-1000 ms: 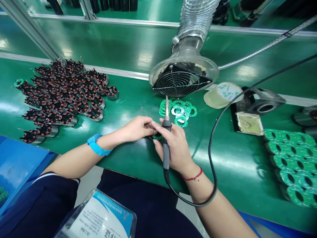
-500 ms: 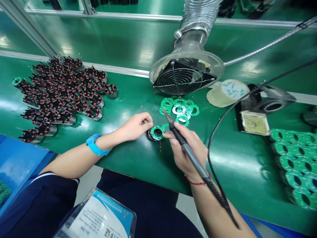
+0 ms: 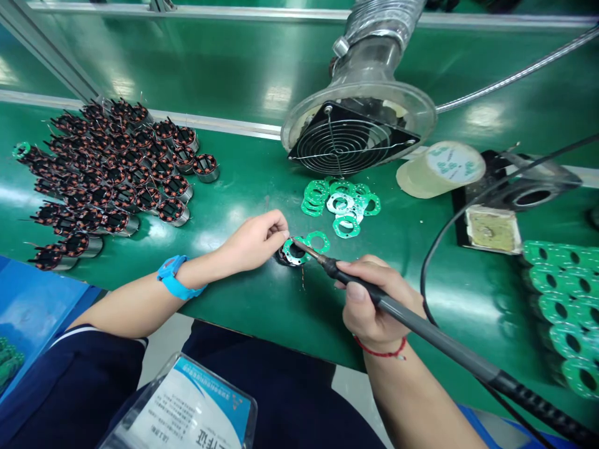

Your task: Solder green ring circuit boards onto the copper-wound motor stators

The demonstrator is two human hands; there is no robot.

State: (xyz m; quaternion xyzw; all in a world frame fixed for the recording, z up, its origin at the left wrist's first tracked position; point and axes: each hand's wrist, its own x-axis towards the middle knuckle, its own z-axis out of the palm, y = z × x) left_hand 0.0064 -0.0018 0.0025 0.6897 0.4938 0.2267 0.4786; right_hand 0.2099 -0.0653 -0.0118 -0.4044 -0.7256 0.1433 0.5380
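Observation:
My right hand [image 3: 381, 299] grips a soldering iron [image 3: 412, 318] by its dark handle. The iron's tip points left and reaches the ring-shaped green circuit board [image 3: 288, 254] that lies on top of a motor stator [image 3: 281, 258]. At the board's left edge, my left hand [image 3: 257, 243] is closed in a pinch; what its fingertips hold is hidden. A thin copper-coloured wire [image 3: 303, 279] sticks out below the stator. Just right of it lies a loose green ring board [image 3: 322, 244].
Several wound stators [image 3: 116, 168] stand grouped at the left. A fume extractor [image 3: 346, 143] hangs over a pile of ring boards [image 3: 347, 227]. At the right are a tape roll [image 3: 416, 178], an iron stand with sponge [image 3: 493, 229] and rows of board-topped parts [image 3: 561, 280]. The iron's cable crosses there.
My right hand has moved right and lowered the soldering iron, bringing its tip down from above the board pile to the board on the stator. My left hand stays at the stator.

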